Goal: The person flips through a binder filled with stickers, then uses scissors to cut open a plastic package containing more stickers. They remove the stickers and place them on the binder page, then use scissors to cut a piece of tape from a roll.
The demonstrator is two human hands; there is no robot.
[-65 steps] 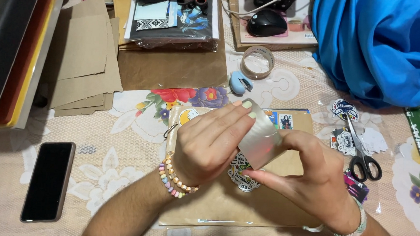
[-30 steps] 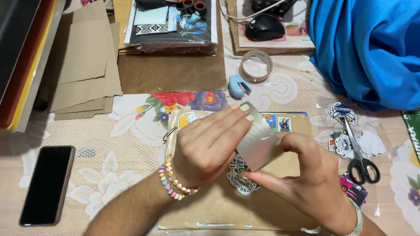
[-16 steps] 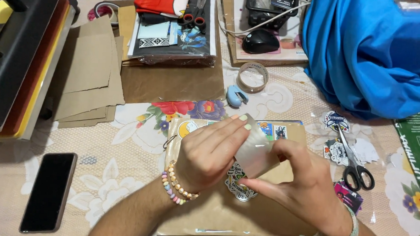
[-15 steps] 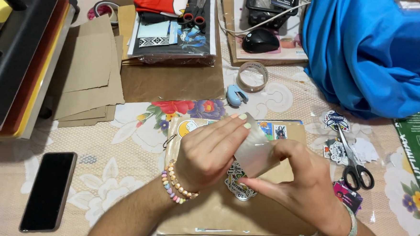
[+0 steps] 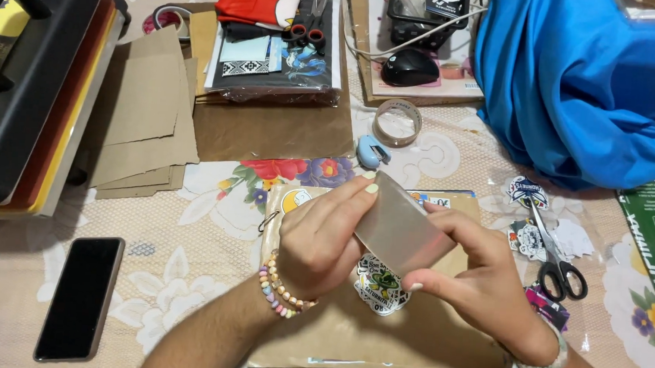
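Note:
Both my hands hold one small clear plastic sleeve [image 5: 402, 230] above a brown paper envelope [image 5: 379, 336]. My left hand [image 5: 324, 240], with a bead bracelet on the wrist, grips its left end, fingertips along the top edge. My right hand [image 5: 479, 285] pinches the right end between thumb and fingers. Under the sleeve a round printed sticker [image 5: 382, 285] lies on the envelope. Another sticker [image 5: 295, 200] peeks out behind my left hand.
A black phone [image 5: 80, 296] lies at left, a heat press [image 5: 27, 79] at far left, brown paper sheets [image 5: 148, 115] beside it. Scissors [image 5: 555, 252] and cut stickers [image 5: 527, 191] lie at right, blue cloth [image 5: 579, 85] behind. A tape roll [image 5: 396, 123] and small blue stapler [image 5: 372, 150] sit ahead.
The view has tilted slightly, so the table has shifted down. My hands keep hold of the sleeve in nearly the same pose.

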